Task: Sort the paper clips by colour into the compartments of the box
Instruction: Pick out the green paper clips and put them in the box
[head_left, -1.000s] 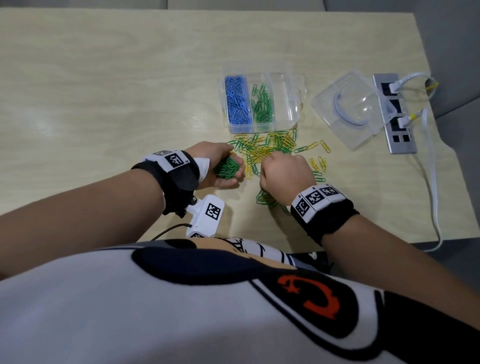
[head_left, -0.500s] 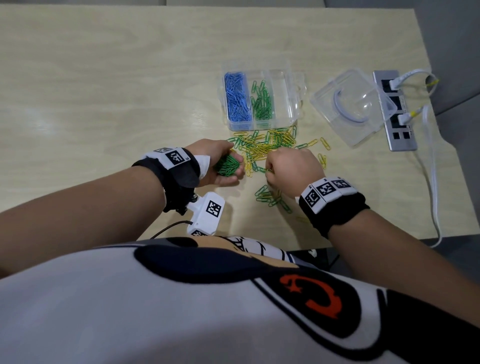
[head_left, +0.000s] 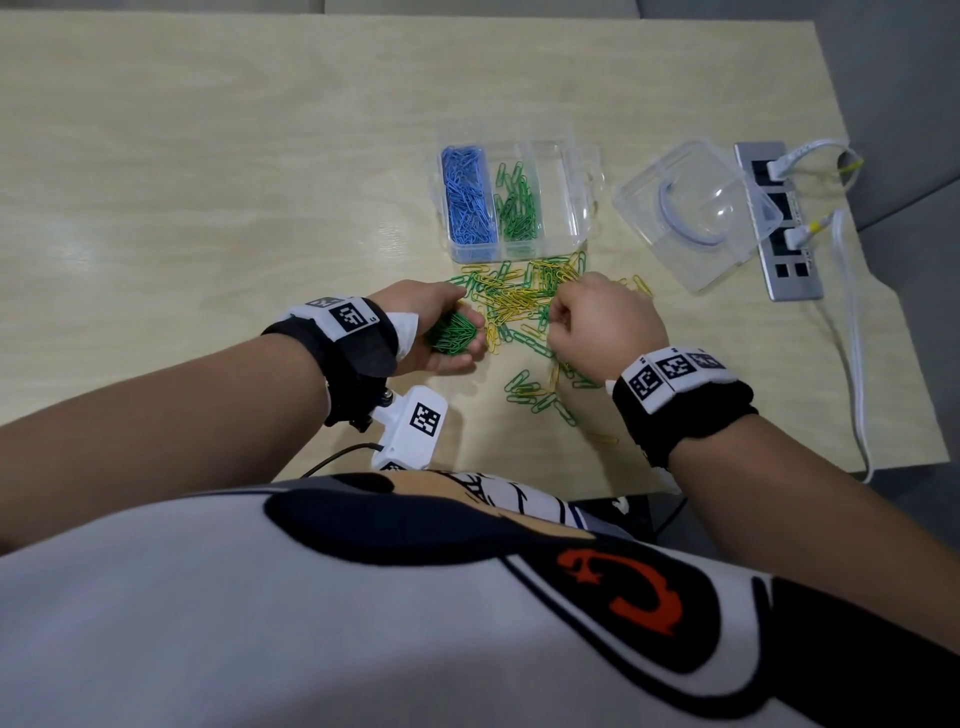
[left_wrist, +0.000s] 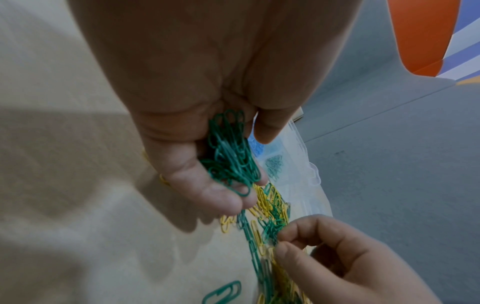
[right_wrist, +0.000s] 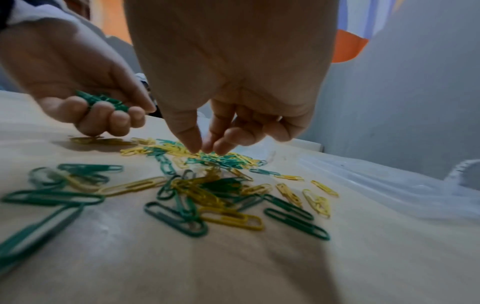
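Not really seeing any readable text here. The wristbands (head_left: 347, 317) and the little white camera block (head_left: 425, 419) are only showing black-and-white square code markers, and the shirt (head_left: 644, 597) is showing a red curved symbol, no words.

**Pale wood counter against grey upholstery**

A light wood-grain counter (head_left: 208, 156) fills the scene, softly lit with a faint sheen on its left side. Grey cushioned seating (head_left: 893, 93) borders its far and right edges. Behind, an orange and striped surface (left_wrist: 426, 35) shows.
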